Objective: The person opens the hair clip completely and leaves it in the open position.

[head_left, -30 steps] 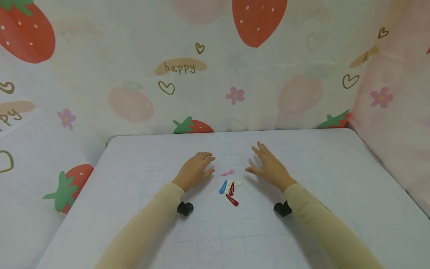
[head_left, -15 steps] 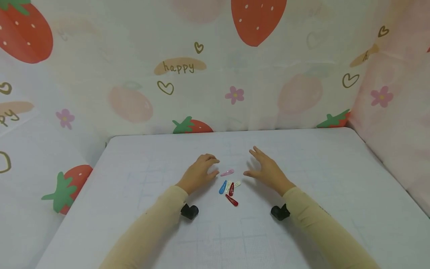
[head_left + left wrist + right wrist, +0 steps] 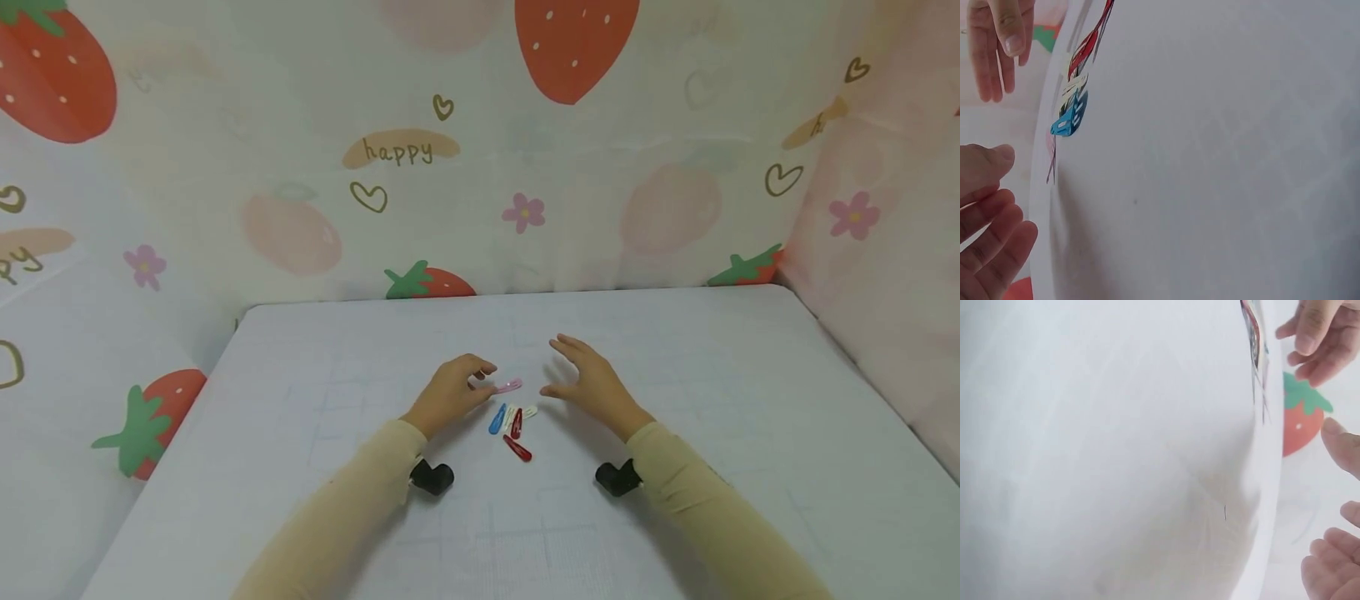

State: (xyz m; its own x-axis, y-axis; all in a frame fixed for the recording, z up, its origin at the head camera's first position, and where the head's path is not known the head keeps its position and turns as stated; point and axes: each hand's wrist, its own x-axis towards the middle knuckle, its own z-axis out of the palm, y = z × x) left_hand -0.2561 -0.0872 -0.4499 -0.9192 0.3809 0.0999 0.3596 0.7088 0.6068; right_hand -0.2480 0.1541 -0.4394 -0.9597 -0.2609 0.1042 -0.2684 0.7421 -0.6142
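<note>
Several small snap hair clips lie loosely grouped on the white table. A pink hair clip point(image 3: 512, 385) is farthest back, with a blue hair clip point(image 3: 497, 419) in front of it. Beside the blue one are pale hair clips point(image 3: 530, 412) and a dark red hair clip point(image 3: 517, 423); another red hair clip point(image 3: 517, 448) lies nearest. My left hand point(image 3: 452, 393) hovers at the left, its thumb overlapping the pink clip's end in the head view; the left wrist view shows the fingers apart and holding nothing. To the right, my right hand point(image 3: 598, 390) hovers with fingers spread, holding nothing.
The white table point(image 3: 675, 350) ends at a cloth backdrop point(image 3: 570, 167) printed with strawberries, hearts and flowers. Dark wrist cameras point(image 3: 433, 477) jut inward below both hands. Long beige sleeves point(image 3: 345, 500) cover the forearms.
My left hand has moved right and slightly nearer, up to the pink hair clip. My right hand has come a little left and nearer. The clips lie as before.
</note>
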